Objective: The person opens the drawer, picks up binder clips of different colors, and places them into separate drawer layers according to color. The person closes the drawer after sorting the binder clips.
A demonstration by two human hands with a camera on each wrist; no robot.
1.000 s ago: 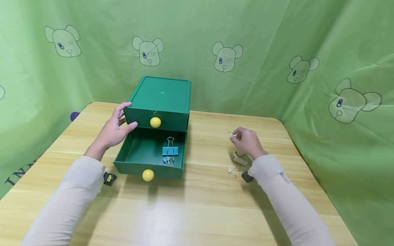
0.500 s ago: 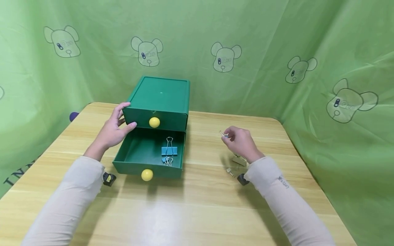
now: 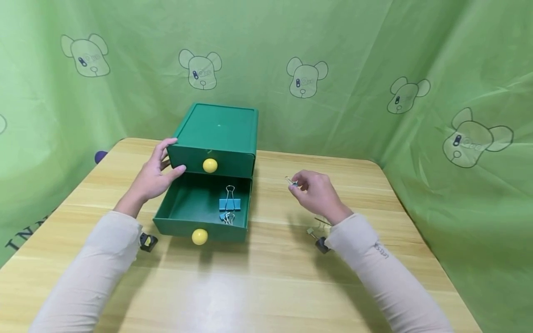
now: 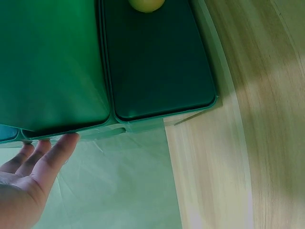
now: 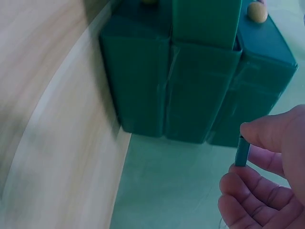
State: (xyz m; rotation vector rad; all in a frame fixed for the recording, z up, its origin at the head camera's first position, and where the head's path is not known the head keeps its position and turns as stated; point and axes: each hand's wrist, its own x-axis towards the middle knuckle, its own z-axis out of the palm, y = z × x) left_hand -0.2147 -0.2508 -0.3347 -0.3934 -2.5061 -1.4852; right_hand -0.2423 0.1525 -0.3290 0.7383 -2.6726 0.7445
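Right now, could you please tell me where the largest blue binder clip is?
In the head view, the largest blue binder clip sits in the right side of the open green drawer, just behind a smaller blue clip.

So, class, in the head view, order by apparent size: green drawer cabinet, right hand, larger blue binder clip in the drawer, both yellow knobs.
1. Green drawer cabinet
2. Right hand
3. Larger blue binder clip
4. Upper yellow knob and lower yellow knob: too alike to rank
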